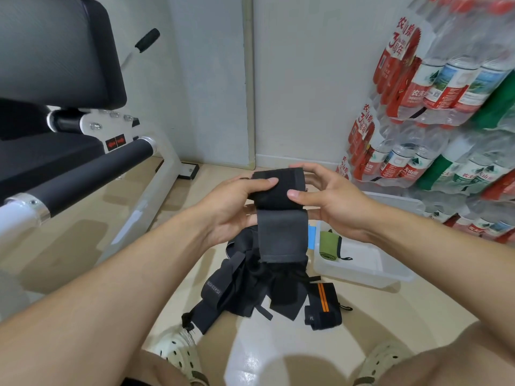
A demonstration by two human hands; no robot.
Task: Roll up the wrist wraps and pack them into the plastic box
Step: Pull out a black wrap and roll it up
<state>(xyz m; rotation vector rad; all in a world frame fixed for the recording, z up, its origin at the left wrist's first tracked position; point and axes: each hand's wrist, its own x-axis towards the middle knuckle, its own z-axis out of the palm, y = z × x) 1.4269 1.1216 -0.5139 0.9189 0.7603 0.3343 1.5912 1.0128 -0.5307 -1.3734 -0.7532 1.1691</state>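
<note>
A dark grey wrist wrap [281, 235] is partly rolled at chest height, its loose tail hanging down. My left hand [237, 204] grips the roll's left end, thumb on top. My right hand [331, 201] holds the right end, thumb pressed on the front. Below on the floor lies a pile of several black wraps [250, 285], and a black wrap with orange stripes [323, 305] lies beside it. The clear plastic box [365, 274] stands open on the floor at the right, with a rolled green wrap [330, 243] inside.
A weight bench [64, 151] with padded rollers fills the left. Shrink-wrapped packs of water bottles [434, 115] are stacked at the right wall. My feet in pale clogs [181, 352] stand near the pile on the beige floor.
</note>
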